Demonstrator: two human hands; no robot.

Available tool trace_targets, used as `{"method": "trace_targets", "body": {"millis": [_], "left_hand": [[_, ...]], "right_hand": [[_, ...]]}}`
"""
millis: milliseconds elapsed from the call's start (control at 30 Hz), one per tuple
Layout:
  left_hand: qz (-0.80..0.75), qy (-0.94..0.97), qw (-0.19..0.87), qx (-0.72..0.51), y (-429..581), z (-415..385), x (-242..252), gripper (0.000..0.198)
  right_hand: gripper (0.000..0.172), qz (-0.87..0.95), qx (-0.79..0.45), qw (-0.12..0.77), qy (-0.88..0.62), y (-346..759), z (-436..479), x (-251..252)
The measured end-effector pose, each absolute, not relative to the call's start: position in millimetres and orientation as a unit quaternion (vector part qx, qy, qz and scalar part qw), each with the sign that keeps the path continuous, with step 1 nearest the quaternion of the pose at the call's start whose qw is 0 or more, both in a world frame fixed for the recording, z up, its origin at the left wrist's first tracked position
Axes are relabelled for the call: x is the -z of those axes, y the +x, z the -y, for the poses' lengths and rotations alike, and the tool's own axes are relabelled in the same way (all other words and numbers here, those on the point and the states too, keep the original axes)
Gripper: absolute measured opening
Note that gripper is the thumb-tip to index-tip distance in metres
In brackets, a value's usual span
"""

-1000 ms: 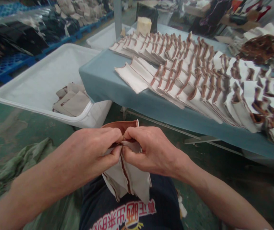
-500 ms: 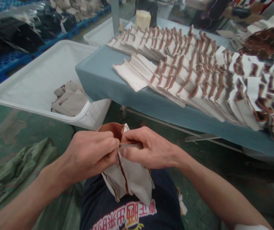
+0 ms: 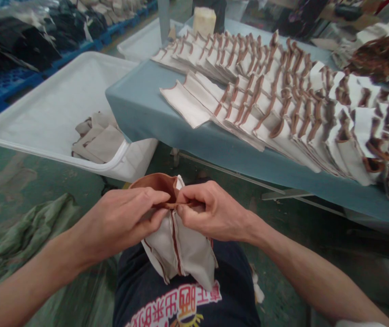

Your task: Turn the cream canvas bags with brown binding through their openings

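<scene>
In front of my body hangs a small off-white fabric bag (image 3: pixel 194 247) with a brown inner side at its mouth and a brown seam down the middle. My left hand (image 3: pixel 131 213) pinches the bag's rim left of that seam, thumb outside and fingers over the edge. Just right of the seam, my right hand (image 3: pixel 211 211) grips the same rim between thumb and curled fingers. Both sets of fingertips nearly meet where the seam reaches the edge. The mouth gapes behind them, and the lower part hangs over my dark shirt (image 3: pixel 235 290).
A blue-grey covered table (image 3: pixel 129 100) ahead bears long rows of similar off-white pieces (image 3: pixel 194 102). To its left stands a white plastic bin (image 3: pixel 44 100) holding several beige pieces (image 3: pixel 99 141). Green cloth (image 3: pixel 44 227) lies on the floor at left; blue pallets (image 3: pixel 27 84) stand behind.
My left hand has loosened from a tight fist at the seam into a wider pinch, slightly left along the rim. The bag's mouth shows wider. My right hand stays nearly in place.
</scene>
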State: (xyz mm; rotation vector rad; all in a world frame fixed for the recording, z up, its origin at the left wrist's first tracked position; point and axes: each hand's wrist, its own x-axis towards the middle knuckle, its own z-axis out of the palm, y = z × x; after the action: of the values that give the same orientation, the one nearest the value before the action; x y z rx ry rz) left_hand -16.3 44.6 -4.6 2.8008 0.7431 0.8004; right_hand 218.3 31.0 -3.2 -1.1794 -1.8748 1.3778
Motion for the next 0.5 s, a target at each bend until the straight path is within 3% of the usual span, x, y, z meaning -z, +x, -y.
{"method": "trace_targets", "body": {"millis": [133,233,367,500], "left_hand": [[-0.256,0.928,0.178,-0.203,-15,-46,-12,0.018],[-0.212,0.948,0.147,-0.185,-11,-50,-16,0.040],[-0.180,0.949,0.017,-0.257,-5,-50,-2,0.044],[-0.187,0.931,0.046,-0.310,-5,-48,13,0.037]], "right_hand": [[0.013,0.761,-0.405,0.288,-0.417,222,-25,0],[0.014,0.786,-0.358,0.309,-0.398,222,-21,1],[0.016,0.747,-0.425,0.357,-0.365,220,-16,5],[0.016,0.685,-0.524,0.379,-0.334,218,-16,12]]}}
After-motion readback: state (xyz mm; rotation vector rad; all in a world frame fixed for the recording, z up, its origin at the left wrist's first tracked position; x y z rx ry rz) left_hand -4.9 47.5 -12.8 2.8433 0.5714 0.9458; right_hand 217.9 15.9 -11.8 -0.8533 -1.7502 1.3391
